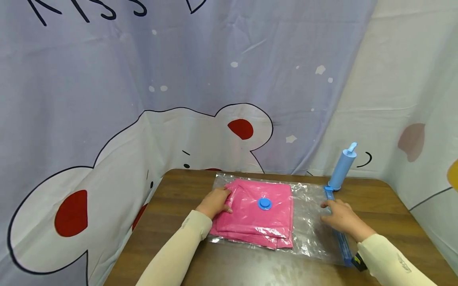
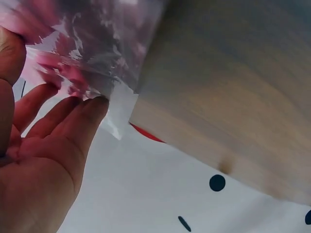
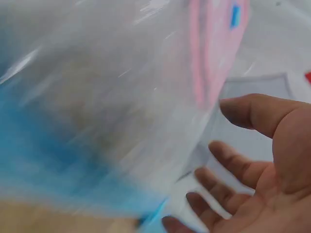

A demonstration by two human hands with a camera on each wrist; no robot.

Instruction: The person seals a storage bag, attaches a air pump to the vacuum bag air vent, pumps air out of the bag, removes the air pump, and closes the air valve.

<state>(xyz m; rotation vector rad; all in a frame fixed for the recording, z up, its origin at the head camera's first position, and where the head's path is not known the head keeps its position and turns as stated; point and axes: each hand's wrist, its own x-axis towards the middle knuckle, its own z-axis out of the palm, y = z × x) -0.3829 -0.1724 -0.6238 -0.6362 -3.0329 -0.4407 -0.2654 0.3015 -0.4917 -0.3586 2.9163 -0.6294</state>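
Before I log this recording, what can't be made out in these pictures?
Head view: lettering on the curtain, cut off by the top edge.
Head view: black object, partly hidden behind the right sleeve.
Left wrist view: left hand, its thumb cut off by the left edge.
Right wrist view: blue strip, detail lost to blur.

Clear bag (image 1: 308, 222) lies flat — folded pink cloth (image 1: 247, 218) inside.
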